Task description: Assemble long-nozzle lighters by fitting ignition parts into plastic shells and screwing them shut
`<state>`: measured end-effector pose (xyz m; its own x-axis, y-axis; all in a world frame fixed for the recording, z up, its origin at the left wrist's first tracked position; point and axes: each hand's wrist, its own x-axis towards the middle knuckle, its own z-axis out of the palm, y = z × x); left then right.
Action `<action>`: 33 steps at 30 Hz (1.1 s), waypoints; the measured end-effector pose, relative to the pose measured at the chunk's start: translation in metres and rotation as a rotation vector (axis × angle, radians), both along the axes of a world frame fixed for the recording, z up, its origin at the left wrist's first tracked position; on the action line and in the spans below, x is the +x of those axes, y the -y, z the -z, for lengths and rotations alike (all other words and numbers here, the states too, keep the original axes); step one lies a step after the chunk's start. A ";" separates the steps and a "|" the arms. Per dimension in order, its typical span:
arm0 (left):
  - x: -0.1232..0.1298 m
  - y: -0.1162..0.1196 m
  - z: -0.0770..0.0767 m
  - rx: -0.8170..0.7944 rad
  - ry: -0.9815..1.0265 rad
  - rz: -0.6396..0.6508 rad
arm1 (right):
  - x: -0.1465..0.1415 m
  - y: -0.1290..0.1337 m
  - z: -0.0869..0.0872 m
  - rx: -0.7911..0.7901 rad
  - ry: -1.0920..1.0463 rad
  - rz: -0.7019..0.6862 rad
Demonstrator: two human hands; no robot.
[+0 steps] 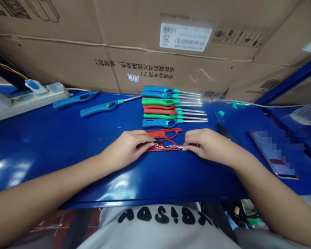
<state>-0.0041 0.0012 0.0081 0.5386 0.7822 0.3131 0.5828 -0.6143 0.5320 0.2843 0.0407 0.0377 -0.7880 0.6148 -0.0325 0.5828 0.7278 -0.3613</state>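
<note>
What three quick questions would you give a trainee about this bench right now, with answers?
1. Which is nearer the screwdriver: the left hand or the right hand, both at the red lighter shell?
2. True or false: every handle in the row of utility lighters is blue.
3. How many lighters lie in that row?

Key: 1. The right hand. 2. False: the handles are blue, green and red. 3. Seven.
</note>
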 end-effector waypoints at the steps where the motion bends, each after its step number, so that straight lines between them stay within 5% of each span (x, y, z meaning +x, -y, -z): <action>1: 0.000 0.000 0.000 -0.007 0.002 -0.002 | 0.000 0.001 0.000 0.005 0.009 0.002; 9: 0.001 0.000 0.001 0.027 0.002 0.001 | -0.004 0.008 -0.003 -0.007 -0.088 0.043; 19: -0.001 0.001 0.003 0.140 0.006 -0.003 | -0.025 0.017 0.018 0.082 -0.069 0.019; 33: -0.002 0.000 0.003 0.152 0.017 -0.001 | -0.029 0.017 0.022 -0.068 -0.250 0.095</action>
<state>-0.0057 0.0010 0.0051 0.5315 0.7256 0.4370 0.5755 -0.6879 0.4423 0.2556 0.0234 0.0158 -0.7155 0.6896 0.1117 0.5341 0.6430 -0.5489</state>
